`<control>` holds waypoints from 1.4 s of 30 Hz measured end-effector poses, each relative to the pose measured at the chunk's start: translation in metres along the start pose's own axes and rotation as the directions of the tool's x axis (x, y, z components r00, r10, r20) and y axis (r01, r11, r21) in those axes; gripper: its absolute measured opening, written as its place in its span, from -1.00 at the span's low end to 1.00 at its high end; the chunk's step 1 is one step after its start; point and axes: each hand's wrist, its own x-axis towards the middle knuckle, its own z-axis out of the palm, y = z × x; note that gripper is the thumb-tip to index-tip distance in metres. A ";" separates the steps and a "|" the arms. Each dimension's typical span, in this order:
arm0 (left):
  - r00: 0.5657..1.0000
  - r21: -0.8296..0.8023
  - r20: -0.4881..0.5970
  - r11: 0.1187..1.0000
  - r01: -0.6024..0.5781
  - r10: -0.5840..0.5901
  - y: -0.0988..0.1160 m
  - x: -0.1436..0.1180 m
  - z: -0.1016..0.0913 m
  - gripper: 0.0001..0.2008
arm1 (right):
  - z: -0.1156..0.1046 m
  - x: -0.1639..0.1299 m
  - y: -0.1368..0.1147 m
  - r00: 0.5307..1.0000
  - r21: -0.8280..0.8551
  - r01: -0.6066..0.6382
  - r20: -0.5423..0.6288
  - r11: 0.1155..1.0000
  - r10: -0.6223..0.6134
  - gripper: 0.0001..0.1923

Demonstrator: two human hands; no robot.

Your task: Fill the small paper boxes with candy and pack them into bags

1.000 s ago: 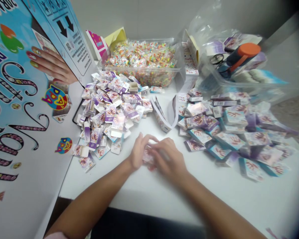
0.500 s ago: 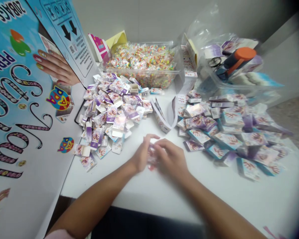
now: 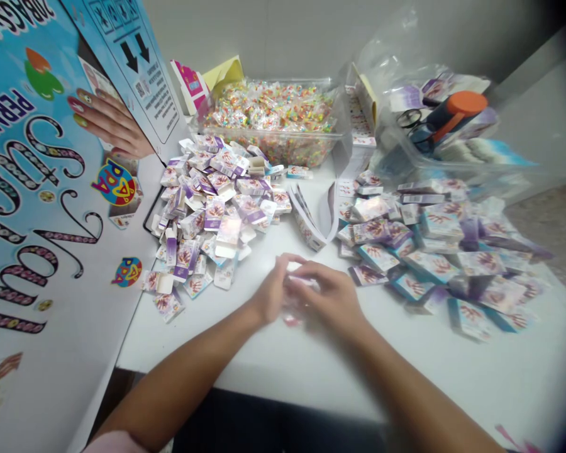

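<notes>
**Together, both hands on one small carton**

Near the middle of the white tabletop (image 3: 311,371), the left hand (image 3: 270,296) and the right hand (image 3: 332,296) meet around a small printed carton (image 3: 293,307). Each grip is closed on it, fingers curled over the top and sides, so only a blurred sliver of pink and white print shows between them. The carton sits just above the tabletop, at the near edge of the clutter.

To the far left of the hands lies a heap of small folded cartons (image 3: 212,201) with their flaps open, purple and white. To the right spreads a wider pile of flat cartons (image 3: 434,245), teal and purple, each printed with a hand. Between the two heaps a sheaf of unfolded carton blanks (image 3: 311,217) lies fanned out.

At the far side stands a clear plastic tub (image 3: 273,119) filled with tiny multicoloured packets. Right of it, a clear bin (image 3: 443,126) holds scissors and an orange-topped tool. A large printed shipping box (image 3: 51,189) leans along the left.
</notes>
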 end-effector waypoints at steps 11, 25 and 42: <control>0.994 0.086 -0.015 0.991 -0.104 0.106 -0.013 0.004 -0.007 -0.30 | 0.003 0.004 0.000 0.936 0.351 -0.350 0.093 0.869 0.339 -0.74; 0.992 0.191 -0.012 0.974 -0.120 0.125 -0.009 0.000 -0.004 -0.31 | 0.014 -0.009 -0.004 0.962 0.205 -0.233 -0.092 0.951 0.256 -0.83; 0.995 -0.003 -0.094 0.999 0.037 -0.037 0.010 -0.001 -0.003 -0.28 | 0.010 -0.016 0.016 0.815 -0.445 0.548 0.092 0.708 -0.573 -0.62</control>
